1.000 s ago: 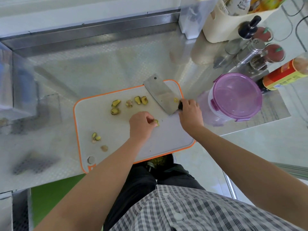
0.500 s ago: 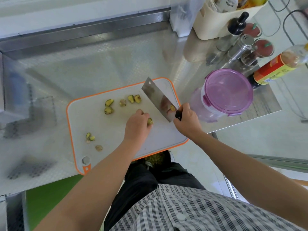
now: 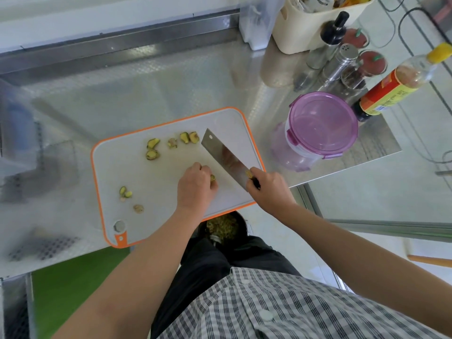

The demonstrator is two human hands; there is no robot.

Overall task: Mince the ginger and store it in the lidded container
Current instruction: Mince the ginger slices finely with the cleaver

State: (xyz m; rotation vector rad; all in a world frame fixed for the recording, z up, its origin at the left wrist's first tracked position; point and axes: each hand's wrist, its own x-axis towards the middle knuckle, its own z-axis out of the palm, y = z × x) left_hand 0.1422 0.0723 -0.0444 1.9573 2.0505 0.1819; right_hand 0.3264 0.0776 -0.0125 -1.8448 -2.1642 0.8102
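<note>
A white cutting board (image 3: 171,187) with an orange rim lies on the steel counter. Several ginger slices (image 3: 152,149) are scattered over it, at the back and the front left. My left hand (image 3: 195,185) pinches a small ginger piece (image 3: 212,177) against the board. My right hand (image 3: 266,188) grips the handle of a cleaver (image 3: 223,157), whose blade slants across the board just right of that piece. A bit of ginger sticks to the blade near the handle. The lidded container (image 3: 318,128), clear with a purple lid shut on it, stands right of the board.
Behind the container stand a sauce bottle (image 3: 396,84), a pepper shaker (image 3: 340,62), spice jars and a cream caddy (image 3: 315,23). The counter's front edge runs just below the board. A clear tub (image 3: 17,133) sits at the left.
The cleaver has tilted up from lying flat at the board's back right and come left, closer to the piece that my left hand holds.
</note>
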